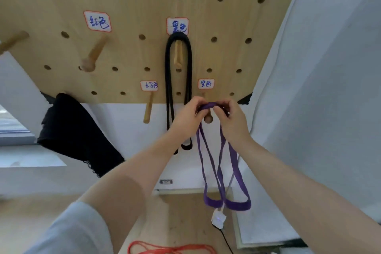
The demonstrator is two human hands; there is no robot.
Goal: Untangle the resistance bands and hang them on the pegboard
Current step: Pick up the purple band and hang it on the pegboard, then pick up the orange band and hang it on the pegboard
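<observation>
A wooden pegboard (144,6) with labelled pegs fills the upper view. A black band (168,80) hangs doubled over the middle peg (177,53). My left hand (188,117) and my right hand (231,119) pinch the top of a purple band (210,106) just above the lower right peg (208,119). The purple band's loops hang down between my forearms. A red band (171,248) lies on the surface at the bottom edge. Two other pegs (93,55) (148,107) under labels carry nothing.
A black cloth (74,134) hangs at the pegboard's lower left corner. A white plug with a black cable (219,219) dangles below the purple band. White fabric (319,88) covers the wall on the right. Another peg (14,40) sticks out at the far left.
</observation>
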